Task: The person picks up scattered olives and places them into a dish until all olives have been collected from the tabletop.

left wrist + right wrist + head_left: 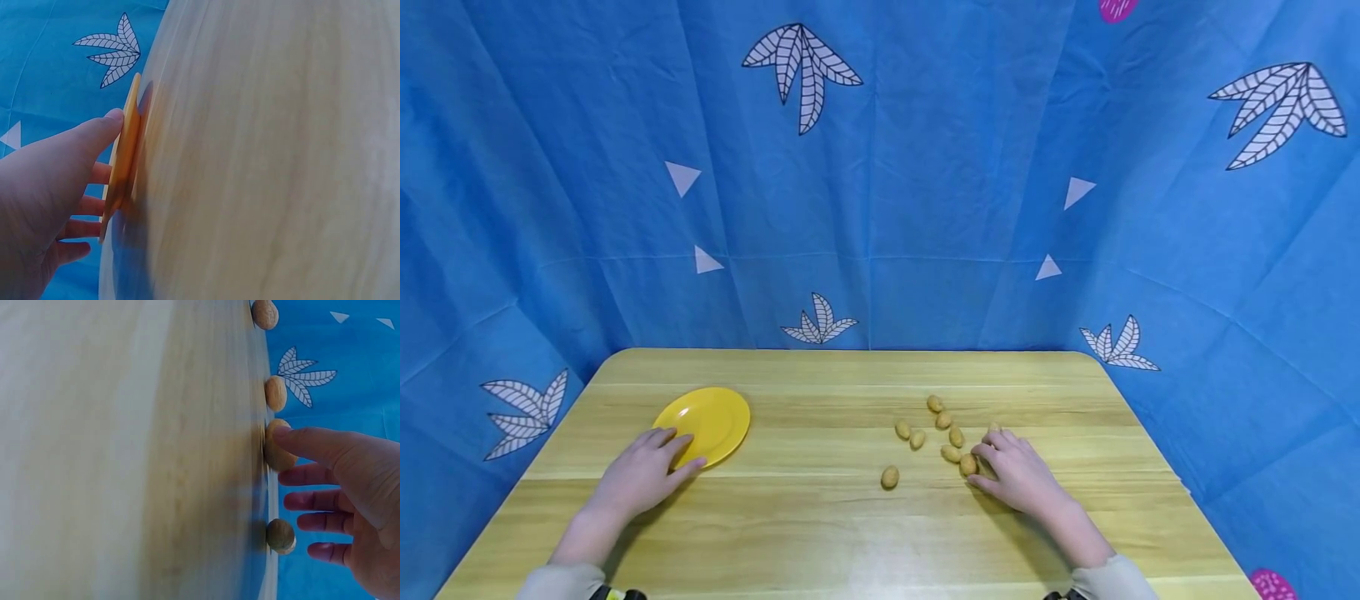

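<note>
Apparently, fingers of the right hand (1017, 473) pinch a nut-like piece (967, 464) just leftward; fingers of the left hand (638, 477) grip the plate (717, 421), nearer the left edge of the tabletop (820, 533).

We count one open lane on the desk (805, 533), between yellow plate (722, 425) and lone brown oval (890, 477); obstacles: clustered brown ovals (956, 437) beside the right hand (1018, 475), blue curtain (925, 167) behind the far edge

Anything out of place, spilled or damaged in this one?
Nothing visible looks spilled or damaged. One small potato-like piece lies apart from the loose cluster near the right hand, so it looks slightly stray; that may be deliberate.
</note>
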A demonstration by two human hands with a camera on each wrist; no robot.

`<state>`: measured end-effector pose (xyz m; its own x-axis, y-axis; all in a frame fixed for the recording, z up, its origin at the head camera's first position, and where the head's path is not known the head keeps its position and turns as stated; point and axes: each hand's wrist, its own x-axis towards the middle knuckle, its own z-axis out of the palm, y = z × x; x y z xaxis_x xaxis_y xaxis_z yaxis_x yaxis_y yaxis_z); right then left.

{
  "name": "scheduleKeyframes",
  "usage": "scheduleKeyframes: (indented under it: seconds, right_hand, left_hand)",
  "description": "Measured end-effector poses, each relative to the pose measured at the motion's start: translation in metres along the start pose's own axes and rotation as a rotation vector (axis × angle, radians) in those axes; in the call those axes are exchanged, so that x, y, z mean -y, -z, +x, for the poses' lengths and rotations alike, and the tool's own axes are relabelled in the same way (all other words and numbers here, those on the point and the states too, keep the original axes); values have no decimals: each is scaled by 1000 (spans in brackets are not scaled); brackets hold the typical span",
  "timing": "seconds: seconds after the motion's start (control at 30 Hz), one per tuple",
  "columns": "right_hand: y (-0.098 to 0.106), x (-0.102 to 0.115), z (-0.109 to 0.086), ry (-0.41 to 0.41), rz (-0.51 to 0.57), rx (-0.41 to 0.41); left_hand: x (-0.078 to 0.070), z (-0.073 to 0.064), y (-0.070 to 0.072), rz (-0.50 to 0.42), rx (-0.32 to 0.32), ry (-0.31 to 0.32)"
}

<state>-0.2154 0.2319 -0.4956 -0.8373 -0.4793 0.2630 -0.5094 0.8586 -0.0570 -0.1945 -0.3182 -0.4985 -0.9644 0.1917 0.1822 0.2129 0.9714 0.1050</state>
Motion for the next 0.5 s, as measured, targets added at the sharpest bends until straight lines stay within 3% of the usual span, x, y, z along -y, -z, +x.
scheduleKeyframes:
  seconds: [0.5]
  right_hand:
    - [-1, 4, 5, -5, 7, 25]
  left_hand:
    - [3, 1, -1, 0, 4, -6]
